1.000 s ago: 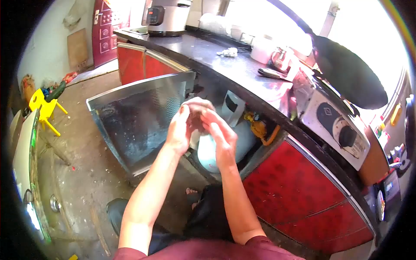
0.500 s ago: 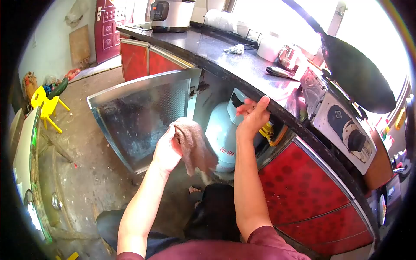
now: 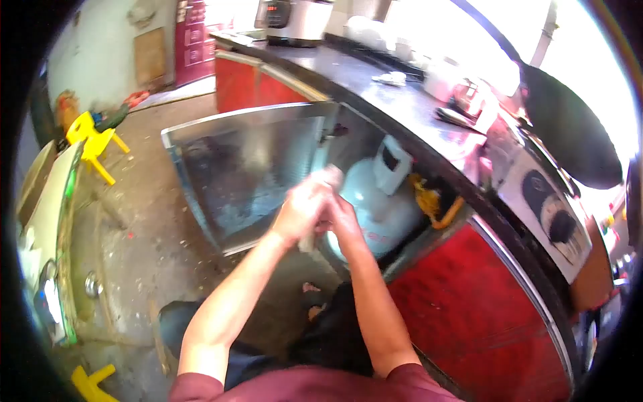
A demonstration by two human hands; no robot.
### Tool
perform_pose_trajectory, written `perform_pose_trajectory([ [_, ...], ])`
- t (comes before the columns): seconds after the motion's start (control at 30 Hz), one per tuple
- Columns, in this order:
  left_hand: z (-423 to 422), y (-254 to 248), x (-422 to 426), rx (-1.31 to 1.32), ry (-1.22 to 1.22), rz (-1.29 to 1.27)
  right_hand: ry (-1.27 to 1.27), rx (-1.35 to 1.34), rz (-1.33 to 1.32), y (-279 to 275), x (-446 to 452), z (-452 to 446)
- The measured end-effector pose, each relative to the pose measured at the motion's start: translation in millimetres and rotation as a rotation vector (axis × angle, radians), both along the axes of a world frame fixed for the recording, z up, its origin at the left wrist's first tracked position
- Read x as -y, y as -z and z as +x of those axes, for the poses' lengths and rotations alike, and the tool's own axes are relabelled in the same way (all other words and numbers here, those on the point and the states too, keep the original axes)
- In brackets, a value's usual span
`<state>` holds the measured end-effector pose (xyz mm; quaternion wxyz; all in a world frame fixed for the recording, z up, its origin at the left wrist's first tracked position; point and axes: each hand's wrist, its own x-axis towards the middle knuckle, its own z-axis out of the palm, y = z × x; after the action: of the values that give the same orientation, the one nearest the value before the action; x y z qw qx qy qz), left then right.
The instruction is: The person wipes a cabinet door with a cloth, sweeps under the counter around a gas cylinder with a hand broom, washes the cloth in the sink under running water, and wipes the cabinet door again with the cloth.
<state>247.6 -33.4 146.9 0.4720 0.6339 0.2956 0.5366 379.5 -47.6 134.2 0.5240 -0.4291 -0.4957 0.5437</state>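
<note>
Both hands are pressed together in front of the open cabinet. My left hand [image 3: 300,209] is closed around a brown cloth [image 3: 307,243], mostly hidden between the palms and smeared by motion. Against it, my right hand [image 3: 343,220] closes on the same bunched cloth. Just behind them, inside the cabinet, stands a pale blue-grey gas cylinder [image 3: 382,218] with a collar-like handle on top. The cabinet door [image 3: 251,177], metal-framed with a dull silvery inner face, is swung out to the left of my hands.
Above the cabinet runs a dark countertop [image 3: 362,65] with a rice cooker [image 3: 298,20]. A gas stove [image 3: 546,208] and a raised black pan [image 3: 569,127] are at right. Yellow hose [image 3: 429,197] lies beside the cylinder. A yellow chair [image 3: 97,144] stands left.
My right hand has left the counter edge and come down to meet my left hand. The cloth, hanging from my left hand before, is now bunched between both. The view has shifted slightly.
</note>
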Motion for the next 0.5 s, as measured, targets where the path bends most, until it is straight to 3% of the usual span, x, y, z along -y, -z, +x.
perform_pose_trajectory([
  [0.03, -1.0, -1.0, 7.7, -0.282, -0.055, 0.192, -0.045, -0.120, -0.028, 11.0, -2.1, -6.7],
  [0.07, 1.3, 12.7, 14.0, -0.493, -0.285, 0.456, -0.103, 0.259, 0.241, 28.1, -6.6, -6.7],
  [0.13, -15.6, 19.7, 18.9, -0.423, -0.252, 0.401, -0.259, -0.518, 0.156, 66.4, -26.2, -31.5],
  [0.17, -26.4, 28.1, 15.6, -0.369, -0.208, 0.336, -0.093, -0.193, 0.192, 74.2, -28.3, -30.9],
  [0.23, -53.9, 20.6, 26.8, -0.064, -0.094, 0.004, -0.043, -0.500, 0.074, 77.1, -39.3, -50.7],
  [0.3, -90.8, 23.9, 20.9, 0.008, -0.356, -0.013, -0.136, -0.565, 0.148, 77.9, -54.3, -65.6],
  [0.33, -112.6, 31.4, 10.8, 0.099, -0.569, 0.148, -0.170, -0.566, 0.171, 76.5, -62.4, -74.5],
  [0.37, -134.8, 37.7, 4.7, 0.169, -0.806, 0.110, -0.195, -0.567, 0.197, 74.6, -71.1, -83.4],
  [0.4, -163.5, 57.5, -13.6, 0.076, -1.127, 0.190, -0.181, -0.458, 0.311, 70.6, -78.1, -96.0],
  [0.43, -191.5, 75.4, -25.9, 0.073, -1.276, 0.237, -0.156, -0.354, 0.425, 66.6, -85.1, -108.5],
  [0.5, -226.2, 84.8, -31.8, 0.197, -1.201, 0.098, 0.035, 0.031, 0.633, 56.1, -96.5, -138.8],
])
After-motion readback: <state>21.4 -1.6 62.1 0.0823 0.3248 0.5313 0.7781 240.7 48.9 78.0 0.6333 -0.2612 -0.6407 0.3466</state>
